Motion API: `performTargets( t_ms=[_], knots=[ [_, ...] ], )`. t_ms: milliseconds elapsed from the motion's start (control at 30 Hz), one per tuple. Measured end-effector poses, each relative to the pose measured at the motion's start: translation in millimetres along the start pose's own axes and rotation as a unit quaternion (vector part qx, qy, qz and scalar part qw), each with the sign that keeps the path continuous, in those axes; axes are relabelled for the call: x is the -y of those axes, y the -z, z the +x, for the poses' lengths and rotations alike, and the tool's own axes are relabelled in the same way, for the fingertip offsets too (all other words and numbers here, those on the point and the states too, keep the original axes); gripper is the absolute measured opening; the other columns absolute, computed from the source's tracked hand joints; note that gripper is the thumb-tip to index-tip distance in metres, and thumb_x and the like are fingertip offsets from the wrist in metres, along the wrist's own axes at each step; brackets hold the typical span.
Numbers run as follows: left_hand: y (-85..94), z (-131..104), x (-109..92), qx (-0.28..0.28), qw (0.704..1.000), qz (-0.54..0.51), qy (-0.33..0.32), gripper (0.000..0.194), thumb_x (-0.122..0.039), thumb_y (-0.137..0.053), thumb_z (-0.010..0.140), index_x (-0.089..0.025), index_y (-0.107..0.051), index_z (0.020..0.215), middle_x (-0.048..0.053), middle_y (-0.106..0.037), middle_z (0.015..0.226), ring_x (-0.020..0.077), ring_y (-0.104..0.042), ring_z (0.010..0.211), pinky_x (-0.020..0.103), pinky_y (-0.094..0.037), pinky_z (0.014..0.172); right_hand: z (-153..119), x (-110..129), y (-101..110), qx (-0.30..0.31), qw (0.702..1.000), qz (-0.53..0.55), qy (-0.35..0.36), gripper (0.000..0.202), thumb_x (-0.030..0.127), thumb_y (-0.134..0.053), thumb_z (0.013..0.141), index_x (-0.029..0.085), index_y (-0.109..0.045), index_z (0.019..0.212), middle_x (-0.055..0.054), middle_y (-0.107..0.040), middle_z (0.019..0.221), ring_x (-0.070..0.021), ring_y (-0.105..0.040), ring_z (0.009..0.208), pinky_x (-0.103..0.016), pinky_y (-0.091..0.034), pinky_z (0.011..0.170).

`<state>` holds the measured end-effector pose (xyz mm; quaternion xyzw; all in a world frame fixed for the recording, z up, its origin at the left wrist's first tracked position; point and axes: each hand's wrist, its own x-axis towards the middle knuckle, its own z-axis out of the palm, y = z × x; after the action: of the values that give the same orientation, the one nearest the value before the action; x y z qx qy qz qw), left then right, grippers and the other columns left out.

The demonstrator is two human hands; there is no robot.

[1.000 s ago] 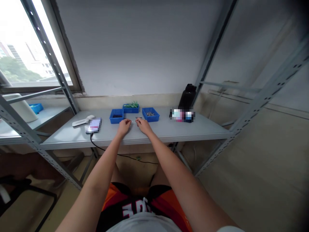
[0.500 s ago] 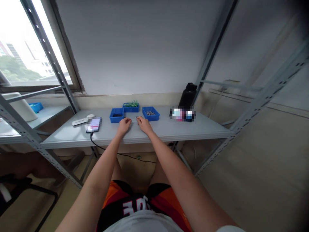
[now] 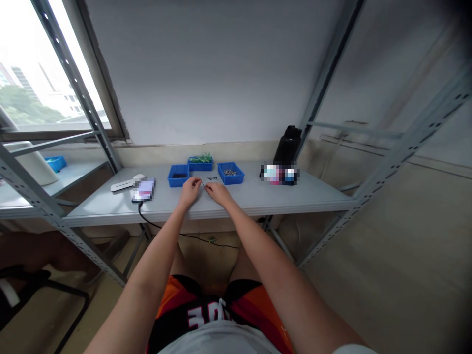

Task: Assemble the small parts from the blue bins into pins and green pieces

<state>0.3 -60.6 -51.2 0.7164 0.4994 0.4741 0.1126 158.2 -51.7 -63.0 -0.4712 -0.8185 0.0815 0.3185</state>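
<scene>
My left hand (image 3: 191, 191) is closed in a pinch above the grey shelf table (image 3: 254, 196), just in front of a blue bin with dark pieces (image 3: 178, 182). Close beside it, my right hand (image 3: 218, 191) is pinched too, its fingertips almost meeting the left ones. A tiny object seems to sit between the fingertips, too small to name. Beyond the hands lie a few small dark pieces (image 3: 212, 178). A blue bin of small metal parts (image 3: 230, 179) stands to their right, and a blue bin with green pieces (image 3: 200, 166) at the back.
A black bottle (image 3: 286, 147) and a pixelated item (image 3: 279, 174) stand at the right. At the left are a phone (image 3: 143, 190) with a black cable (image 3: 149, 222) and a white device (image 3: 122, 186). Metal uprights flank the table; a person's limb shows at far left.
My right hand has moved slightly left and nearer to my left fingertips. The small dark pieces beyond the hands are now uncovered. My left hand has barely moved.
</scene>
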Motion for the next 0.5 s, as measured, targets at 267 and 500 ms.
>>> performTargets(
  t_ms=[267, 500],
  knots=[
    [-4.5, 3, 11, 0.036, 0.999, 0.032, -0.007, 0.014, -0.018, -0.047, 0.088, -0.014, -0.061, 0.089, 0.012, -0.067, 0.095, 0.0201, -0.06, 0.089, 0.031, -0.045, 0.085, 3, -8, 2, -0.083, 0.995, 0.039, -0.041, 0.029, 0.03, -0.04, 0.097, 0.019, -0.065, 0.105, -0.008, -0.07, 0.101, -0.0178, -0.062, 0.09, -0.027, -0.043, 0.081],
    [-11.7, 1, 11, 0.093, 0.994, 0.047, -0.04, 0.011, -0.013, -0.049, 0.085, -0.016, -0.06, 0.084, 0.01, -0.066, 0.088, 0.0213, -0.059, 0.087, 0.035, -0.045, 0.087, 3, -9, 0, -0.13, 0.988, 0.074, -0.03, 0.027, 0.029, -0.042, 0.095, 0.018, -0.064, 0.105, -0.008, -0.07, 0.103, -0.0187, -0.062, 0.092, -0.029, -0.044, 0.084]
  ],
)
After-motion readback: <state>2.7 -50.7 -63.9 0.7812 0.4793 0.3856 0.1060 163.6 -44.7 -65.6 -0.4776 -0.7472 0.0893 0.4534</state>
